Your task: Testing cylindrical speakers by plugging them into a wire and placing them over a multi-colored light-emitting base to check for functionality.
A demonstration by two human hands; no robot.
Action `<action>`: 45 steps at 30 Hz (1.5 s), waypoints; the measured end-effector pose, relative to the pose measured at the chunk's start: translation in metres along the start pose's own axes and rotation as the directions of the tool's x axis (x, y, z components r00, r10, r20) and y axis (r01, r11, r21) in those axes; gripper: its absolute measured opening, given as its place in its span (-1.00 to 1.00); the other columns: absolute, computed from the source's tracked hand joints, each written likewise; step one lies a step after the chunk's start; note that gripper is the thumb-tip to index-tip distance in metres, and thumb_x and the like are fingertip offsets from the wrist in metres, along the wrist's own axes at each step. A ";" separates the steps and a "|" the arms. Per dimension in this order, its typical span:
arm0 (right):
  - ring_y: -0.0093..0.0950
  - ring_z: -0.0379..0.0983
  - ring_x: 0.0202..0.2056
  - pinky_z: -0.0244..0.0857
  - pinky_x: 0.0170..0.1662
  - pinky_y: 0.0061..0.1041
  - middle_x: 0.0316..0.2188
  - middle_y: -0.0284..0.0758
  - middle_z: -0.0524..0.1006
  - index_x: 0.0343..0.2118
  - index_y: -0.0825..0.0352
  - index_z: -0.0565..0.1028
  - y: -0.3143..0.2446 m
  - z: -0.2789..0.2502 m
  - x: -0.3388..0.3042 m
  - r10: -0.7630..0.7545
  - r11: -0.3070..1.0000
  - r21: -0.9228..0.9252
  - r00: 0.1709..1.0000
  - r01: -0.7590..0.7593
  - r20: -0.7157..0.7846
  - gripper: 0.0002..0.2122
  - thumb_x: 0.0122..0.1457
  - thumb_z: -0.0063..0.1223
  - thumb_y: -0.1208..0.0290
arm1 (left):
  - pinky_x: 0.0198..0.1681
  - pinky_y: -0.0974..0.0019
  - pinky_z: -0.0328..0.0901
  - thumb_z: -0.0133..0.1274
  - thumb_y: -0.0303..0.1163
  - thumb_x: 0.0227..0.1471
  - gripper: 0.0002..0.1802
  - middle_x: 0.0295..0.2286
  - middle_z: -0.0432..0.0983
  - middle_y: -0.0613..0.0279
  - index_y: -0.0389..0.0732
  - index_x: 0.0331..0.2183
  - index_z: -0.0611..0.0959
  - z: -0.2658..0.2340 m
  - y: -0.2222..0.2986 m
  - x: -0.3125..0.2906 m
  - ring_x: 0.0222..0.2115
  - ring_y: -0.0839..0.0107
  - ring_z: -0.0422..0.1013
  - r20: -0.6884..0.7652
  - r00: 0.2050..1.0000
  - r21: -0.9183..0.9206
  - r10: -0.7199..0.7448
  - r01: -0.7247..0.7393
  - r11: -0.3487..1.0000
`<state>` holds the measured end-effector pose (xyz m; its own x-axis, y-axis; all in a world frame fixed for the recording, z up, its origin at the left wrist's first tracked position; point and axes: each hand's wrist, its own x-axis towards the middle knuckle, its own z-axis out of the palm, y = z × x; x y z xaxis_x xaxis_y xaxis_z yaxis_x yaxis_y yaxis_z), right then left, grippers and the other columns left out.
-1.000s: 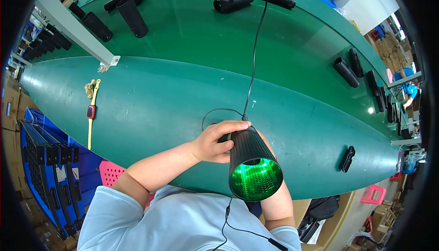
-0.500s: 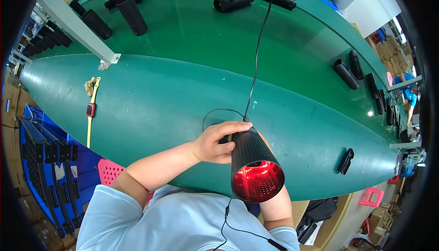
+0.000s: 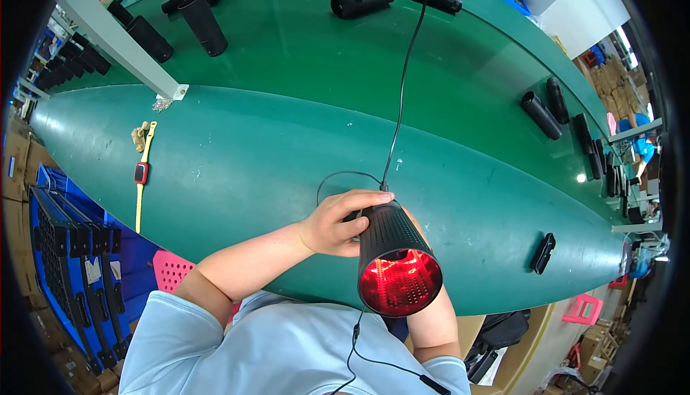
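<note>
A black perforated cylinder (image 3: 392,231), wider at its near end, is tilted with that open end toward me. Red light glows inside it. My left hand (image 3: 336,226) is closed around its far left side, the fingers over the far end and the thumb along the wall. A black cable (image 3: 400,107) comes down from above to the far end of the cylinder, and a thinner black cord (image 3: 336,174) loops beside my left hand. My right forearm (image 3: 436,327) passes behind the cylinder, which hides most of my right hand (image 3: 415,219) and its fingers.
On the bench lie a red watch with a yellow strap (image 3: 141,173) and a small black part (image 3: 544,253). Beyond, several black cylinders, one of them (image 3: 363,2) at the back, rest on the green belt (image 3: 287,57). A grey post (image 3: 126,35) stands left; blue crates (image 3: 75,273) are lower left.
The cylinder has shifted slightly left in my hands, and the red glow inside it looks different. The black cylinders on the green belt have moved a little to the left.
</note>
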<state>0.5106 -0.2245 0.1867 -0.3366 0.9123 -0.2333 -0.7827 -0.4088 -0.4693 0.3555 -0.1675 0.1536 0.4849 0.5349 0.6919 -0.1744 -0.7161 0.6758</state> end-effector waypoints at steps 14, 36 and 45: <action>-0.66 0.37 -0.48 0.27 -0.45 -0.76 -0.43 -0.32 0.47 -0.22 0.40 0.38 -0.003 0.009 -0.003 -0.057 0.987 -0.153 0.998 0.056 0.000 -0.80 0.05 -0.06 0.55 | -0.28 0.30 0.39 0.16 -0.51 -0.33 -0.06 -0.10 0.29 0.09 0.28 0.08 0.11 0.003 0.004 0.000 -0.23 0.18 0.39 -0.021 1.000 0.023 -0.001 0.002 1.000; -0.66 0.37 -0.49 0.26 -0.46 -0.76 -0.43 -0.32 0.47 -0.23 0.41 0.37 -0.002 0.003 -0.002 -0.024 0.982 -0.189 0.997 0.009 -0.078 -0.81 0.06 -0.08 0.55 | -0.27 0.28 0.38 0.16 -0.48 -0.29 -0.12 -0.10 0.29 0.08 0.27 0.06 0.14 0.000 0.005 0.001 -0.23 0.16 0.38 -0.003 1.000 -0.018 -0.021 0.021 1.000; -0.60 0.39 -0.44 0.28 -0.38 -0.70 -0.39 -0.29 0.47 -0.23 0.42 0.38 -0.002 -0.006 0.003 0.043 0.993 -0.108 0.999 -0.044 -0.012 -0.81 0.07 -0.09 0.53 | -0.28 0.26 0.36 0.12 -0.45 -0.25 -0.15 -0.10 0.29 0.04 0.20 0.08 0.12 0.000 0.004 0.002 -0.24 0.16 0.37 -0.015 1.000 0.028 0.023 -0.023 0.999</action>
<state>0.5145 -0.2212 0.1819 -0.3636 0.8934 -0.2640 -0.7061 -0.4491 -0.5474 0.3563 -0.1689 0.1575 0.4674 0.5250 0.7113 -0.1618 -0.7402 0.6526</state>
